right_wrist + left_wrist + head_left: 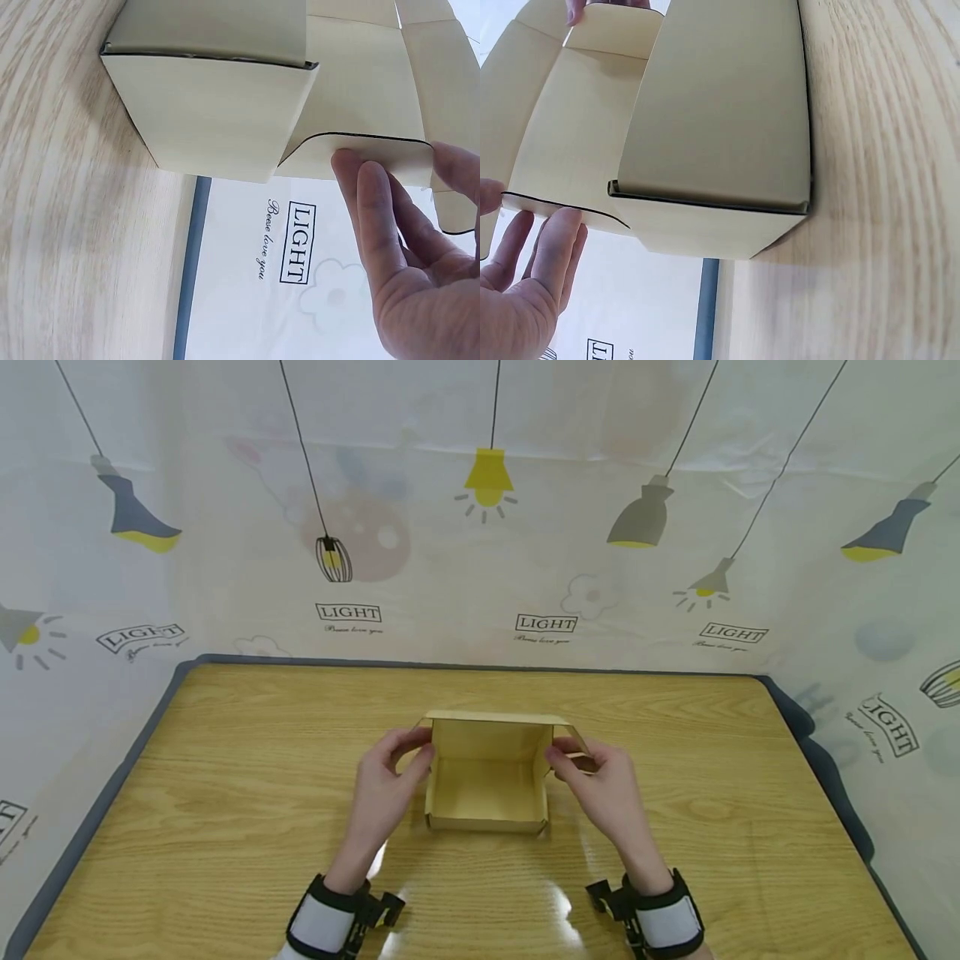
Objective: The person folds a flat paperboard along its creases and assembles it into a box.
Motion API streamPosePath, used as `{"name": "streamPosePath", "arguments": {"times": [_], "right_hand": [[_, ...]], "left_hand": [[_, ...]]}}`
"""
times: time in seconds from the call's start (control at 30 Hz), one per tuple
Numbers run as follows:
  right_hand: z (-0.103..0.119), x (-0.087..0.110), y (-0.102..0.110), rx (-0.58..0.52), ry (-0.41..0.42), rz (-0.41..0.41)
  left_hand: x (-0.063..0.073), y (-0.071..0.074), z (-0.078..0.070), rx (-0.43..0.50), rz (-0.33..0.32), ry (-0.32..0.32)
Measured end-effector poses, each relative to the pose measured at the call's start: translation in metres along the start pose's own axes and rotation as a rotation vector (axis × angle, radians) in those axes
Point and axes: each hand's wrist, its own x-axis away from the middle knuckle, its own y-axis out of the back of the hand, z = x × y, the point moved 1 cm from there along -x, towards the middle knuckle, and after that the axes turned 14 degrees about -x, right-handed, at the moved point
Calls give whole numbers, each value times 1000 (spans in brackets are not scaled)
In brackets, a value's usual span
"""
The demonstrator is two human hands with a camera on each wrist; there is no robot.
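Observation:
A small cardboard box stands on the table with its lid raised at the back. The lid has side flaps and a front tuck flap, bent forward at the top in the head view. My left hand pinches the lid's left side flap, fingers on its outer face and thumb by its edge. On the other side, my right hand pinches the right side flap the same way, with the thumb near its upper corner. Nothing lies inside the box in the head view.
The wooden table has a dark grey edge along its back and sides. Behind it hangs a pale curtain printed with lamps. Each wrist wears a strap with a camera mount.

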Motion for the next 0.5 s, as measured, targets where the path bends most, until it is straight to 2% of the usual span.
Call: {"name": "streamPosePath", "arguments": {"times": [0.2, 0.5], "right_hand": [[0, 1, 2, 15, -7, 54], [0, 0, 2, 64, -17, 58]], "left_hand": [[0, 0, 0, 20, 22, 6], [0, -1, 3, -76, 26, 1]]}}
